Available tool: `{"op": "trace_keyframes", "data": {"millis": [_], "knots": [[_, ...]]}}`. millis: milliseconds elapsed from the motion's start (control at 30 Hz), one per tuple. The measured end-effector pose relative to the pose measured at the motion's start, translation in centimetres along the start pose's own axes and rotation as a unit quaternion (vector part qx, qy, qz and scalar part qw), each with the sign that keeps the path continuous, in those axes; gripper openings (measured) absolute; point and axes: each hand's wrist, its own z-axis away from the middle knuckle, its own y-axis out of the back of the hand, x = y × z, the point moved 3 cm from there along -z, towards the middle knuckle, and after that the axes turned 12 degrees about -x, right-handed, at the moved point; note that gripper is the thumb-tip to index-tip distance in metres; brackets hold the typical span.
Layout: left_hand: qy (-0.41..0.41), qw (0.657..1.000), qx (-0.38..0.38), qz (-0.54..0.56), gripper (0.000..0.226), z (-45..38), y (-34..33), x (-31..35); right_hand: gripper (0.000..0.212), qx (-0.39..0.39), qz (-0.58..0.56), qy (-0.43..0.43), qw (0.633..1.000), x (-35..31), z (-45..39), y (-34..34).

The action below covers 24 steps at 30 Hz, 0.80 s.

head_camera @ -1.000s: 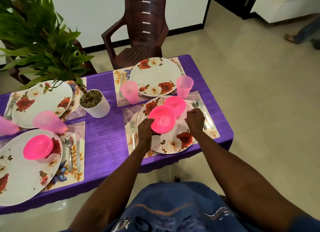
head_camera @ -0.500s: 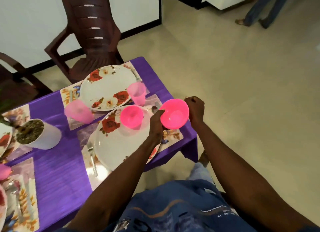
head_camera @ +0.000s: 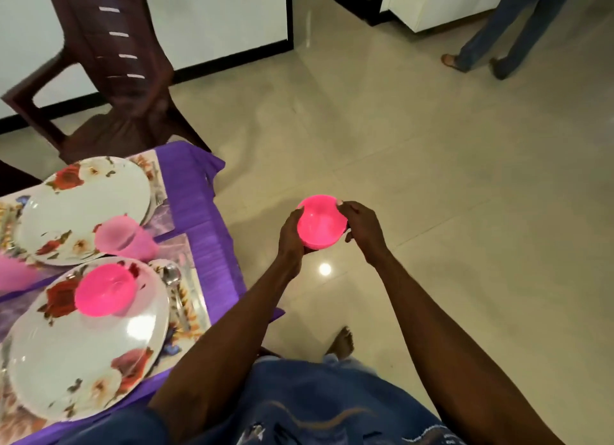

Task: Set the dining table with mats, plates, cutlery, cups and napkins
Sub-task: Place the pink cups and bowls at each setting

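The pink bowl [head_camera: 320, 223], lifted off the near floral plate [head_camera: 86, 341], is being carried clear of the table, grasped by the left hand [head_camera: 292, 233] and right hand [head_camera: 362, 227], probably for another setting.

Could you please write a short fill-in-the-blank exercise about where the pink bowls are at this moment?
1. Both hands, left hand and right hand, hold one pink ____ over the floor.
2. The second pink bowl sits on a floral ____.
3. The tablecloth is ____ in colour.

Missing words: bowl; plate; purple
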Motion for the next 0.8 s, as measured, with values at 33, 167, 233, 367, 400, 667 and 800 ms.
{"op": "trace_keyframes", "data": {"millis": [33,167,233,367,400,667,800], "knots": [[0.004,1.0,-0.004,-0.002,0.041,-0.9,-1.1,-0.1,0.03,-0.006,0.022,0.003,1.0,-0.1,-0.6,1.2],[0.009,1.0,-0.019,-0.017,0.046,-3.5,-4.2,0.7,0.019,0.019,0.09,0.015,0.996,-0.4,-3.4,4.1],[0.021,1.0,-0.018,-0.001,0.055,-4.9,-5.0,1.1,0.012,0.048,0.112,0.0,0.993,-0.6,-5.1,5.0],[0.043,0.995,-0.034,0.085,0.061,-8.1,-5.3,2.1,0.008,0.062,0.128,-0.014,0.99,-1.7,-8.7,5.3],[0.041,0.993,-0.04,0.103,0.062,-9.1,-5.3,2.5,0.008,0.057,0.139,-0.011,0.989,-2.1,-9.8,5.2],[-0.004,0.981,-0.016,0.195,0.061,-19.7,-1.9,8.3,0.008,0.033,0.223,0.055,0.973,-7.5,-22.5,1.8],[-0.025,0.973,0.023,0.228,0.051,-24.7,1.0,13.9,0.011,0.012,0.223,0.069,0.972,-12.2,-30.7,-2.1]]}}
